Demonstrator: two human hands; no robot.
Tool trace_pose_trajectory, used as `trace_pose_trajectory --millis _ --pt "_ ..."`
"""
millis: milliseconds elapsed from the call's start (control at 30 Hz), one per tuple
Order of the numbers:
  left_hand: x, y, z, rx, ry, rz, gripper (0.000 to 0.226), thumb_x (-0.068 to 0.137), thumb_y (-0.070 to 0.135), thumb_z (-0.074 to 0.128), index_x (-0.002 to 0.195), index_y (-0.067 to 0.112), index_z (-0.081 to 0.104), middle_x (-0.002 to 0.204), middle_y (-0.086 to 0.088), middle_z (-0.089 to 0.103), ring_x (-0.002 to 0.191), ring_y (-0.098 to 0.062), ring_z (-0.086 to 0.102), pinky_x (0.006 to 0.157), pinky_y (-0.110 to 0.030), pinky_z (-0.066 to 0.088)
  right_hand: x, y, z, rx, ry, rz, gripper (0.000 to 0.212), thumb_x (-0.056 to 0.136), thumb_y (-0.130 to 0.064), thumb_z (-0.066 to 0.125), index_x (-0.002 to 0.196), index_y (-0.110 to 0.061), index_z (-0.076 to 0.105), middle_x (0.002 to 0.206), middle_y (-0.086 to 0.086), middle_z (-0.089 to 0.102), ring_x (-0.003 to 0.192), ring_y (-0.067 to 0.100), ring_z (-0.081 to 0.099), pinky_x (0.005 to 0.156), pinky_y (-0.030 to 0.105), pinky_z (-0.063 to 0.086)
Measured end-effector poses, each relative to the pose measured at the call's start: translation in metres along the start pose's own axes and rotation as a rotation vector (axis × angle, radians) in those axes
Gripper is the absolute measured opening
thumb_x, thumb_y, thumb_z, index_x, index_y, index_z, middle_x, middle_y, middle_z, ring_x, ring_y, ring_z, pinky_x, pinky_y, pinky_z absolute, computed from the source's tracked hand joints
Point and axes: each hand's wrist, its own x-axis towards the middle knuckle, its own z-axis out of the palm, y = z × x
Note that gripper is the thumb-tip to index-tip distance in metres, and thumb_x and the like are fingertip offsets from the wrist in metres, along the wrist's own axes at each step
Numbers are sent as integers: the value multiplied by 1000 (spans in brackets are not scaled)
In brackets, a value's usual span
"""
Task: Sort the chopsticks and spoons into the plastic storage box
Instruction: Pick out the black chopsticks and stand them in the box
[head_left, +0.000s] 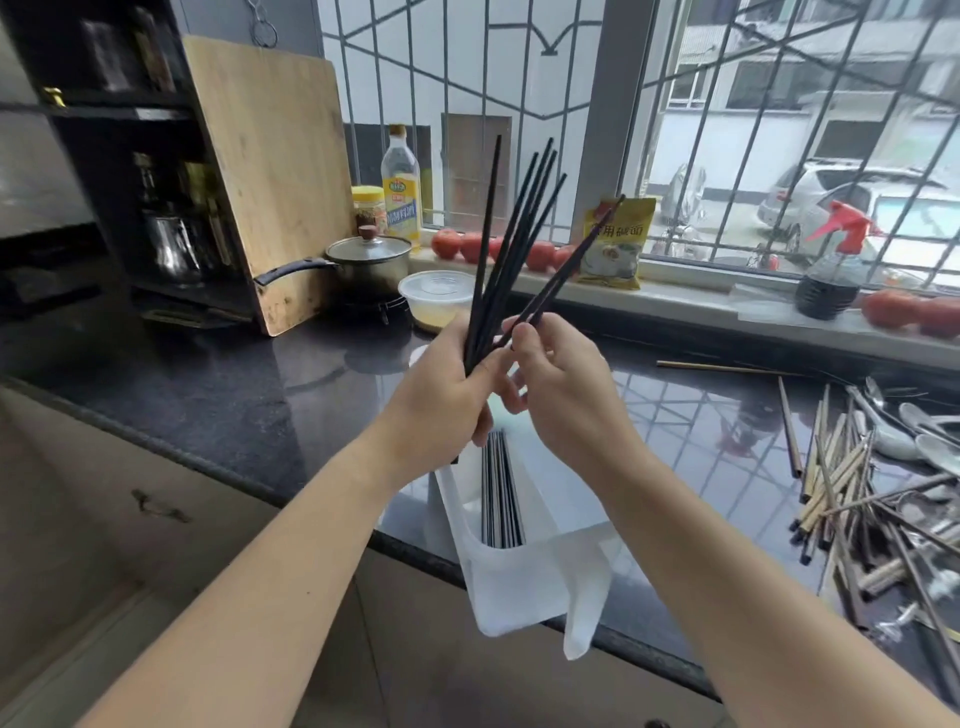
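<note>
— So, what are you holding there?

— My left hand (447, 384) is wrapped tight around a bunch of black chopsticks (511, 249). They fan out at the top like a broom. My right hand (550, 384) is pinching one black chopstick (576, 260) that leans off to the side.

— Where do they go?

— Into the white plastic storage box (519, 582), right under my hands. It hangs a bit over the edge of the dark counter (234, 384). Some black chopsticks in the box (500, 493) already lie flat and straight in one slot.

— How do you do it well?

— I think I should tuck the stray one back in with the rest first. Then I line up the ends so they all point the same way. After that I lower the bunch into the same slot, flat, beside the others.

— What could go wrong?

— The box might tip, since it sticks out. So I should set them down softly and not push.

— Is there more to do?

— Lots. A messy pile of wooden chopsticks (836, 483) and metal spoons (904, 431) waits on my right, well apart from the box.
</note>
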Motion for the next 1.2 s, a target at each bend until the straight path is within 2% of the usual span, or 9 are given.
trace_pose_trajectory --millis 133,433,600,700,867,933,1000,1100,1200 --pt "-3 -3 -1 -12 14 -32 9 109 18 49 104 25 52 66 4 69 44 -28 59 41 -32 37 -5 -9 -7 198 -68 -16 22 106 -9 46 94 -1 63 80 -1 64 62 -10 60 57 8 47" --pt "1 -12 -1 -17 320 -57 13 110 23 43 98 18 46 69 -9 52 43 -24 52 41 -31 43 1 4 -19 80 485 -183 24 106 -27 42 87 -16 51 67 0 63 53 22 57 51 40 49" --pt "4 -13 3 67 302 -79 16 106 20 46 90 21 45 68 -9 49 40 -20 47 42 -30 41 5 21 5 -544 -221 186 11 100 -21 51 103 -10 50 84 12 65 66 31 69 52 43 59" --pt "5 -15 2 50 299 -103 11 102 16 47 94 10 48 68 -11 49 40 -22 49 44 -31 40 3 24 13 -731 -569 365 11 97 -2 48 86 0 49 51 7 65 43 22 64 49 32 56" --pt "8 -13 0 -41 237 -163 7 102 10 47 97 7 50 65 -9 54 43 -25 51 43 -30 39 4 24 14 -845 -827 445 37 102 -7 43 68 -7 55 46 0 60 46 11 60 46 17 50" --pt "8 -11 -1 -32 189 -185 7 106 13 48 104 6 50 68 -9 60 48 -25 56 44 -32 45 9 28 13 -806 -689 365 8 93 -3 60 87 -8 57 69 5 66 63 18 66 59 27 57" --pt "7 -7 -1 -39 143 -201 10 108 16 48 110 7 50 73 -10 66 53 -27 62 48 -35 53 14 32 9 -594 -426 306 34 85 4 65 114 -11 56 92 12 69 78 30 71 70 44 62" --pt "5 0 -3 -67 75 -210 7 109 17 48 107 11 52 82 -15 72 65 -32 72 62 -40 62 14 21 4 -130 -49 123 16 101 -15 49 110 -16 63 97 8 66 75 28 70 63 48 61" --pt "2 3 -3 -55 -30 -184 8 109 20 49 107 15 55 89 -14 76 74 -34 76 74 -51 64 11 11 1 -44 9 0 25 106 -32 43 101 -22 66 91 -5 68 83 16 67 75 46 58"
